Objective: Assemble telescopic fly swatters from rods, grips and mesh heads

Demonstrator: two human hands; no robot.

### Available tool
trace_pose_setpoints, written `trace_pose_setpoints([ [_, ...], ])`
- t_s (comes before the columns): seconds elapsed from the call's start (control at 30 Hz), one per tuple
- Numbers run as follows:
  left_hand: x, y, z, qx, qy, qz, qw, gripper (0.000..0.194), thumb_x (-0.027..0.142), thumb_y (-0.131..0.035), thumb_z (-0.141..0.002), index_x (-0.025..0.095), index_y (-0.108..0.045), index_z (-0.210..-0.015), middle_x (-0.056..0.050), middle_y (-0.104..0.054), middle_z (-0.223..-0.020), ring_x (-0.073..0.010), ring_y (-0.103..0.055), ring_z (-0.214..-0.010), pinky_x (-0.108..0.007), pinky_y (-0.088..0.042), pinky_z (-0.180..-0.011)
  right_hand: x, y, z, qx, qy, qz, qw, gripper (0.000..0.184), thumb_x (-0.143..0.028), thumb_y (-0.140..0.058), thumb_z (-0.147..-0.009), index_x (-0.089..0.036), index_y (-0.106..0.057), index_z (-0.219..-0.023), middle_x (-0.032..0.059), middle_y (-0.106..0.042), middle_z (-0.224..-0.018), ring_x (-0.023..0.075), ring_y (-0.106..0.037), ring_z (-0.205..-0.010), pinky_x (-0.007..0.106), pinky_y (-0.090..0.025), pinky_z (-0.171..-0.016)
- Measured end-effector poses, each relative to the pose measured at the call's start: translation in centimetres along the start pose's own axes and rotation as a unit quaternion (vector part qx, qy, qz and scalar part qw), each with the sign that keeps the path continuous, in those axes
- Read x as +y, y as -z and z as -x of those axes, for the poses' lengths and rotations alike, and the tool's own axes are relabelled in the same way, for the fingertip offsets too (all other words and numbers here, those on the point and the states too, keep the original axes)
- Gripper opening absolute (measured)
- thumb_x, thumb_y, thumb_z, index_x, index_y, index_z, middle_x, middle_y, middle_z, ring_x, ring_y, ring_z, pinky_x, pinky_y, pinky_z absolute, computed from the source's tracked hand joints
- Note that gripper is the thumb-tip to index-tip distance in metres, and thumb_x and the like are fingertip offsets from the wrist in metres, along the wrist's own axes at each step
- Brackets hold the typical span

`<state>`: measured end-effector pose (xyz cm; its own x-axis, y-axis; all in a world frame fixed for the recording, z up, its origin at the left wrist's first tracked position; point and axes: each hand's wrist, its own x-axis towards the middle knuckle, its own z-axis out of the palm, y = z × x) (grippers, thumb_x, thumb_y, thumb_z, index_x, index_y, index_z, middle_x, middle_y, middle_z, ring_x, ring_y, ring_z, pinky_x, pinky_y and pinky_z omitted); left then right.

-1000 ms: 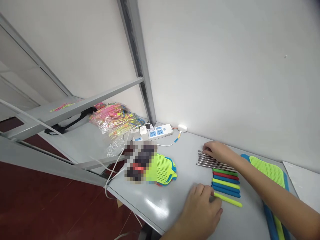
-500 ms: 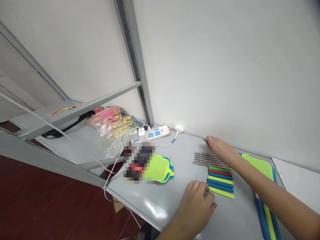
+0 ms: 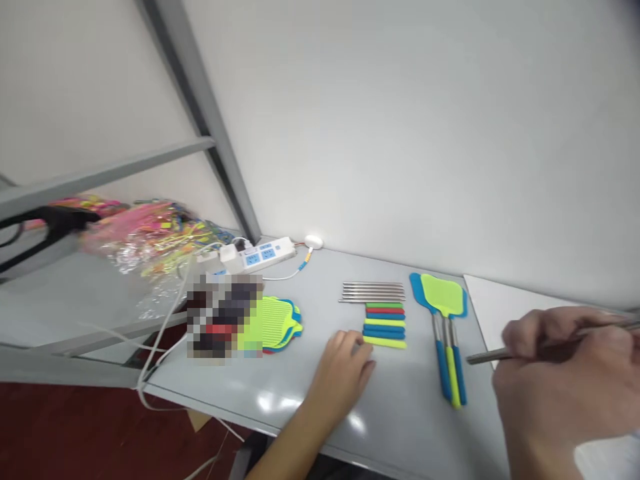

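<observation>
My right hand (image 3: 565, 380) is raised close to the camera at the right, fingers closed round a thin metal rod (image 3: 483, 357) that points left. My left hand (image 3: 345, 370) rests on the grey table (image 3: 400, 413), fingers curled, its fingertips beside the yellow handle grip at the near end of a row of coloured handle grips (image 3: 384, 325). Behind the grips lies a row of several metal rods (image 3: 373, 292). To the right lie assembled fly swatters (image 3: 447, 333) with yellow and blue heads.
A stack of swatter heads (image 3: 275, 325) lies left of the grips beside a blurred-out object. A white power strip (image 3: 257, 255) with cables sits by the wall. Bags of colourful items (image 3: 145, 230) lie on the left. White sheet (image 3: 500, 303) at the right.
My right hand has lifted from the row of rods toward the camera, holding one rod. The view has swung right, showing the assembled swatters fully. My left hand stays by the grips.
</observation>
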<state>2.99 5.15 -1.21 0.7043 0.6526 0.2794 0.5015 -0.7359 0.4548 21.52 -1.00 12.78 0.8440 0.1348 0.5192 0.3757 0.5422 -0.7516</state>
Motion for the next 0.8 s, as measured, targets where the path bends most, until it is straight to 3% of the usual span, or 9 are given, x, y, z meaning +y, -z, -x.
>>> trace_pose_setpoints([
  [0.07, 0.0, 0.2, -0.3, -0.003, 0.001, -0.001, 1.000, 0.023, 0.021, -0.056, -0.088, 0.020, -0.058, -0.111, -0.008, -0.054, -0.108, -0.0242, -0.047, -0.095, -0.041, -0.044, -0.083, -0.5, 1.0, 2.0, -0.012, -0.036, -0.032, 0.999, 0.016, -0.010, -0.048, -0.081, -0.025, -0.051, -0.086, -0.0063, -0.041, -0.059, 0.0102, -0.033, -0.043, 0.022, -0.021, -0.034],
  [0.17, 0.0, 0.2, -0.5, 0.000, 0.006, -0.017, 1.000, 0.033, 0.023, -0.053, -0.090, 0.020, -0.053, -0.123, -0.009, -0.053, -0.109, -0.0249, -0.047, -0.095, -0.042, -0.045, -0.083, 0.2, 3.1, 4.8, -0.060, -0.071, -0.056, 0.994, 0.017, -0.014, -0.047, -0.088, -0.020, -0.053, -0.073, -0.0070, -0.034, -0.054, 0.0077, -0.032, -0.042, 0.022, -0.025, -0.039],
  [0.3, 0.1, 0.2, -0.4, 0.012, 0.007, -0.021, 1.000, 0.028, 0.023, -0.050, -0.091, 0.022, -0.055, -0.119, -0.008, -0.053, -0.109, -0.0248, -0.047, -0.097, -0.041, -0.044, -0.084, 1.3, 6.0, 6.6, -0.072, -0.131, -0.070, 0.986, 0.027, -0.021, -0.042, -0.095, -0.018, -0.051, -0.070, -0.0068, -0.033, -0.054, 0.0067, -0.031, -0.043, 0.021, -0.026, -0.042],
  [0.57, 0.5, 0.5, -0.4, 0.025, -0.002, -0.003, 1.000, 0.010, 0.022, -0.052, -0.091, 0.022, -0.059, -0.097, -0.007, -0.055, -0.104, -0.0232, -0.051, -0.095, -0.038, -0.045, -0.082, 2.5, 8.6, 7.9, -0.125, -0.083, -0.035, 0.988, 0.026, -0.021, -0.041, -0.096, -0.019, -0.052, -0.073, -0.0056, -0.037, -0.056, 0.0093, -0.037, -0.047, 0.025, -0.029, -0.046],
  [0.7, 0.9, 1.1, -0.3, 0.024, -0.017, 0.003, 1.000, 0.012, 0.022, -0.049, -0.093, 0.022, -0.059, -0.098, -0.006, -0.059, -0.102, -0.0214, -0.054, -0.093, -0.036, -0.044, -0.080, 3.2, 9.7, 9.4, -0.167, -0.078, -0.011, 0.983, 0.025, -0.022, -0.040, -0.096, -0.020, -0.054, -0.075, -0.0042, -0.040, -0.058, 0.0115, -0.040, -0.051, 0.027, -0.029, -0.049],
  [0.8, 1.3, 1.5, 0.2, 0.073, -0.012, 0.046, 0.996, 0.013, 0.021, -0.046, -0.095, 0.021, -0.057, -0.102, -0.005, -0.062, -0.102, -0.0190, -0.057, -0.094, -0.034, -0.043, -0.080, 3.6, 10.5, 10.5, -0.193, -0.097, 0.003, 0.976, 0.024, -0.023, -0.043, -0.095, -0.020, -0.054, -0.074, -0.0032, -0.042, -0.059, 0.0128, -0.042, -0.053, 0.028, -0.029, -0.051],
])
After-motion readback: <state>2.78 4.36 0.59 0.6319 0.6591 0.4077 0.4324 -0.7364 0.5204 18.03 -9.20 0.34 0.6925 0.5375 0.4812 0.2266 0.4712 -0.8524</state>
